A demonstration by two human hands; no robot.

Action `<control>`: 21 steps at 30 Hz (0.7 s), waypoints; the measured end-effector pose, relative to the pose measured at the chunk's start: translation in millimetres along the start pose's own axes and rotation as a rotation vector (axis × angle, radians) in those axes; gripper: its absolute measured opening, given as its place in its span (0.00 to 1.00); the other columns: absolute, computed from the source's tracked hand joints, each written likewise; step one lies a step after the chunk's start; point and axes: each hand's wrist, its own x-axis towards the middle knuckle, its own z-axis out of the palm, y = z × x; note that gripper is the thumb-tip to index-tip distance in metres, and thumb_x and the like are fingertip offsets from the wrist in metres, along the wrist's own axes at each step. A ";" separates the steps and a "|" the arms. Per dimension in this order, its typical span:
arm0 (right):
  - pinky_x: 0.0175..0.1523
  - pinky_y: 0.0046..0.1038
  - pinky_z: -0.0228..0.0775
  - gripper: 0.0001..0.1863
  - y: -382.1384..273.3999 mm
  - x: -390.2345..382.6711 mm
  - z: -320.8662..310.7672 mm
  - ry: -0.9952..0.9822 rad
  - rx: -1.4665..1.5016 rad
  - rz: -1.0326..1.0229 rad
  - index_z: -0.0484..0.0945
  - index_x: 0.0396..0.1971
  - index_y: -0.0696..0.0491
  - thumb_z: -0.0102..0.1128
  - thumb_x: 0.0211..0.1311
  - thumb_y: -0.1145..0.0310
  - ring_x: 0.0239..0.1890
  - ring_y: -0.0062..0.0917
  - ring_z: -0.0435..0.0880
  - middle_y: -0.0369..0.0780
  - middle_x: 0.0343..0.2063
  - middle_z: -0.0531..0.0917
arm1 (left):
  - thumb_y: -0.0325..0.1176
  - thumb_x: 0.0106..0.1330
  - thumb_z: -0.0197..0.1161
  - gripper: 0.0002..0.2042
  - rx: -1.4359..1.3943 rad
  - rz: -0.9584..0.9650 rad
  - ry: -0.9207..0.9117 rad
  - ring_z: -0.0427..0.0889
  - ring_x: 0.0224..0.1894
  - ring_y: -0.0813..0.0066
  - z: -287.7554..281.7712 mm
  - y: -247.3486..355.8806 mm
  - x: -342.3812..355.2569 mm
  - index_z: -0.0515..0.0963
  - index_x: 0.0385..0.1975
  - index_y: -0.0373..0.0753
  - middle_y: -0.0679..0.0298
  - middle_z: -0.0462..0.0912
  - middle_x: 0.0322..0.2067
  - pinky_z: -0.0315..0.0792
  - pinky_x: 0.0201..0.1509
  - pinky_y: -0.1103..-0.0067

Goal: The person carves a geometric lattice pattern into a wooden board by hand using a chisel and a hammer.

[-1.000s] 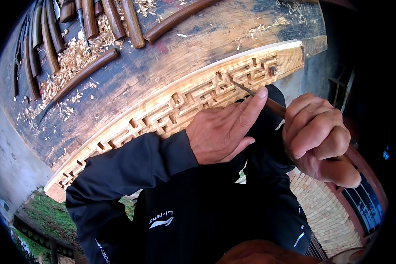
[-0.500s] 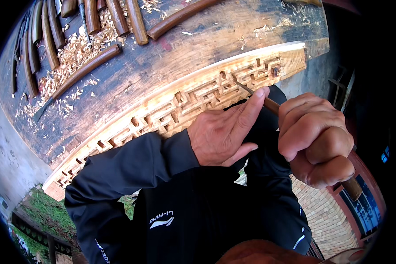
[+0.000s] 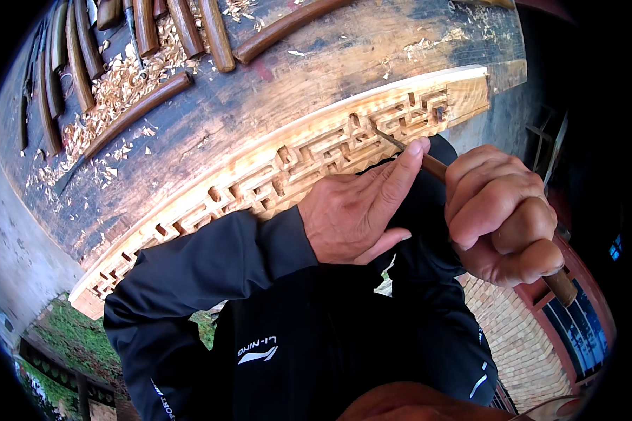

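A long pale wooden board (image 3: 253, 156) with a carved angular fretwork pattern lies along the near edge of the workbench. My right hand (image 3: 502, 214) is closed in a fist round the brown wooden handle of a chisel (image 3: 435, 167). The handle's butt sticks out below the fist, and the thin metal blade slants up to the left into the carving near the board's right end. My left hand (image 3: 354, 210) rests at the board's near edge. Its forefinger stretches against the chisel's shaft and its thumb stands apart; the other fingers are partly hidden.
Several wooden-handled carving tools (image 3: 77, 59) lie at the bench's far left among curled shavings (image 3: 123, 84). One tool (image 3: 137, 116) lies nearer, and another handle (image 3: 291, 29) lies at the back. The bench (image 3: 211, 119) is worn. Below are brick paving (image 3: 505, 330) and grass (image 3: 74, 340).
My right fist and the chisel's butt have shifted slightly upward. The blade tip stays at about the same spot in the carving. My left hand and the board look unmoved.
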 end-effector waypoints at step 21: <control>0.14 0.19 0.60 0.33 -5.7 -3.1 12.6 0.038 -0.069 -0.034 0.60 0.22 0.47 0.42 0.86 0.39 0.08 0.15 0.71 0.36 0.16 0.81 | 0.26 0.60 0.77 0.49 0.125 0.068 0.134 0.88 0.62 0.49 4.1 -0.5 4.8 0.53 0.79 0.19 0.37 0.75 0.70 0.85 0.59 0.69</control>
